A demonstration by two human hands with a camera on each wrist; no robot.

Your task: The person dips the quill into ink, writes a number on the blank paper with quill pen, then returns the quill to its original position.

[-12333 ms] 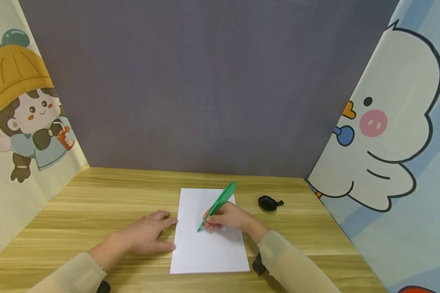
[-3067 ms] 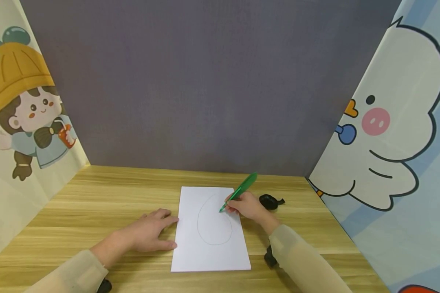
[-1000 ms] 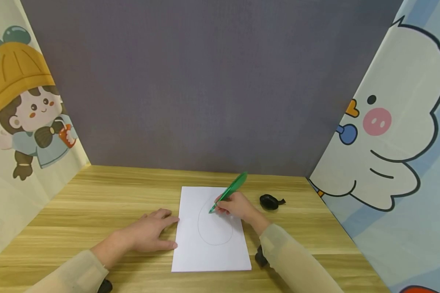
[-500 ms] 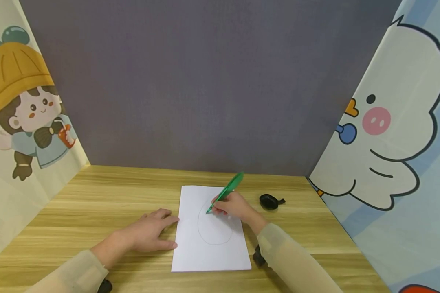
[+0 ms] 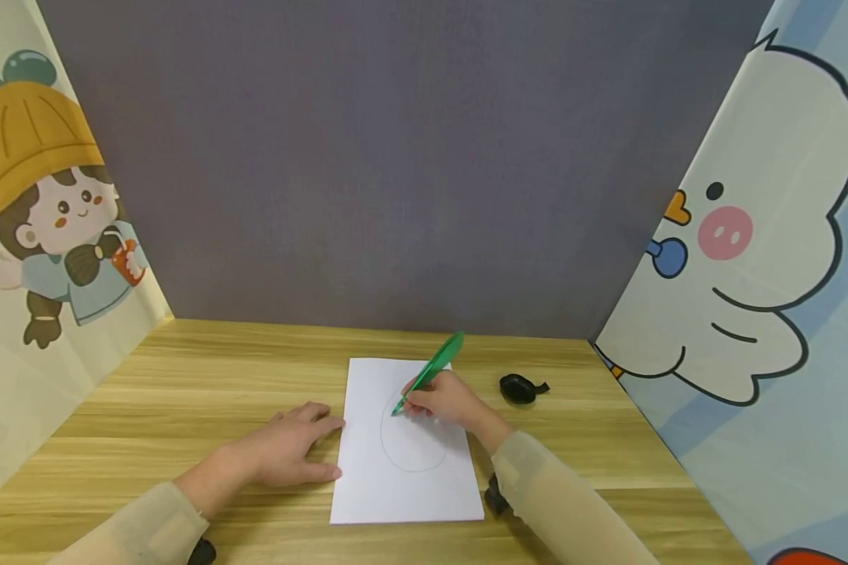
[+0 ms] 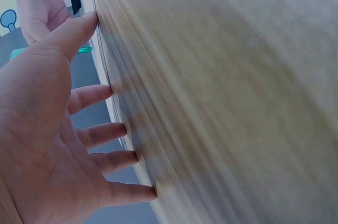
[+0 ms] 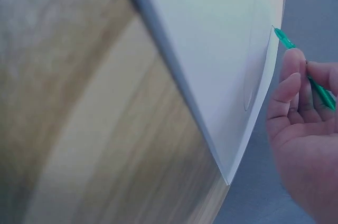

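At the left edge of the paper [image 5: 378, 498] on the table [image 5: 184, 384] we note the left hand [image 5: 290, 447], fingers outstretched, gripping nothing. Mid-sheet, an oval outline [image 5: 413, 472] looks mostly drawn, its upper right hidden; what remains we cannot tell. The right hand [image 5: 447, 399] pinches the pen [image 5: 438, 362], tip just inside the outline's left side.

- The feather pen [image 5: 444, 357] is showing green.
- The paper sheet [image 5: 367, 502] is showing white beneath a thin grey oval [image 5: 414, 472].
- The tabletop [image 5: 240, 369] is displaying yellow-brown wood grain.
- The sleeves [image 5: 572, 502] are showing beige.
- The backdrop [image 5: 396, 157] is showing dark grey.
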